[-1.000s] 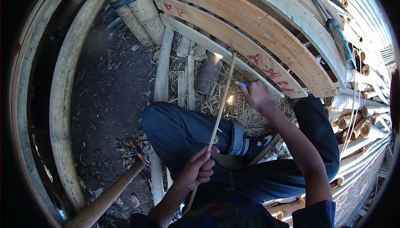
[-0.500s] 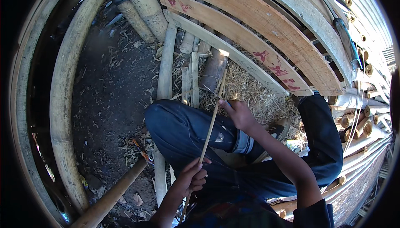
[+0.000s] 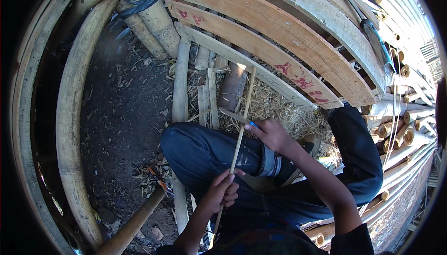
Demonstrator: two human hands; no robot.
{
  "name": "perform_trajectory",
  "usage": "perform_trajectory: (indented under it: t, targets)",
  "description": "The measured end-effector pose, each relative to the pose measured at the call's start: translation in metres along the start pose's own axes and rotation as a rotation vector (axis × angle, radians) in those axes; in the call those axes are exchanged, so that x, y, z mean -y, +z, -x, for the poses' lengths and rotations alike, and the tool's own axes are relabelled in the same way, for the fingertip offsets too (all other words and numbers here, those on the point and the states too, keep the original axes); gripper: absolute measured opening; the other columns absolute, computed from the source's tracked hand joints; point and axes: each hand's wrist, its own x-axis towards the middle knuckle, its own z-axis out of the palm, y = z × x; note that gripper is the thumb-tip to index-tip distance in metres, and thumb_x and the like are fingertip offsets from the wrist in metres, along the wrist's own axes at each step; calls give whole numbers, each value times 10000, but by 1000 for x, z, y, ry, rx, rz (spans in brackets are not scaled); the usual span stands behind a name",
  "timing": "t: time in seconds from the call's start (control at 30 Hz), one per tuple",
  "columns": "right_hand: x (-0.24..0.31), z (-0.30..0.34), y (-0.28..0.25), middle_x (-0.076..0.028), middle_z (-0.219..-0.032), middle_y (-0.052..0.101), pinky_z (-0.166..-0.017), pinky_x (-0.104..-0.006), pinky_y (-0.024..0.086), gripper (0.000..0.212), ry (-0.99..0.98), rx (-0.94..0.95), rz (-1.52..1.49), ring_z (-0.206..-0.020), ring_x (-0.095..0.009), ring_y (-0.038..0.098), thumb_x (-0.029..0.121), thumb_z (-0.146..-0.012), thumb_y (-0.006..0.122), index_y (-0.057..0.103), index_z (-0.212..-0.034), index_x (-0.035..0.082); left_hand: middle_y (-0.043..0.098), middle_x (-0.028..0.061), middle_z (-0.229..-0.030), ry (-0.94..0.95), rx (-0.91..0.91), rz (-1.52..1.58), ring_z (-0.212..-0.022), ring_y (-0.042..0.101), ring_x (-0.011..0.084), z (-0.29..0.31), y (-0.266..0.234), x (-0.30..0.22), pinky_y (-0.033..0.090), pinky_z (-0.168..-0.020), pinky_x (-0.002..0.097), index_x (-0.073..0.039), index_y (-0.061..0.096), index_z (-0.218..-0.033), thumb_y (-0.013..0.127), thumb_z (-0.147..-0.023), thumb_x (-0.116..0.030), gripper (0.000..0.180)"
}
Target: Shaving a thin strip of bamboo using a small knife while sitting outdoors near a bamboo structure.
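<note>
A long, thin bamboo strip (image 3: 236, 151) slants across my lap, its far tip near the wooden slats. My left hand (image 3: 222, 192) is closed around its lower part. In my right hand (image 3: 274, 135) is a knife (image 3: 231, 115) with a blue handle. The blade crosses the strip above my bent knee and points left, and it touches or nearly touches the strip. Fine shavings or fibres lie around the blade. The strip's lowest end passes beneath my left forearm toward my body.
Wooden slats (image 3: 260, 20) run across the far side. A saw with a blue-black handle (image 3: 378, 43) rests at the right, above stacked bamboo poles (image 3: 396, 136). Thick bamboo (image 3: 70, 115) curves along the left. A round log (image 3: 231, 87) lies on shavings; another pole (image 3: 132, 220) lies at lower left.
The knife blade has come into clearer view, lying across the strip. My right hand has moved slightly down and right, and the left hand slightly right. The view has shifted a little.
</note>
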Motion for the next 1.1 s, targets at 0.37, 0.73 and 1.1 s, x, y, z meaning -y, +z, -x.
perform_trajectory:
  t: [0.37,0.73,1.1]
  targets:
    - [-5,-1,-17,-236,-586,555,-658,-486,476,585,97,-146,71,-654,-405,608,489,-942,422,617,-719,-15,202,-70,-594,45,5,-157,-438,198,19,-10,7,-3,169,-389,188,-134,428,-1251,333,-1023,-265,280]
    - [-35,-12,-24,-235,-605,561,-668,-486,471,604,113,-199,-20,-655,-411,602,517,-935,405,610,-715,-7,192,-76,-580,25,186,165,-410,159,11,-49,-4,-16,120,-343,176,-172,441,-1094,347,-1014,-339,208]
    - [-15,-21,-31,-259,-650,591,-730,-495,488,630,72,-32,192,-710,-411,620,528,-937,385,626,-721,-12,192,-80,-557,-51,174,234,-391,140,10,-55,-9,-8,108,-325,174,-166,404,-830,355,-1006,-377,279]
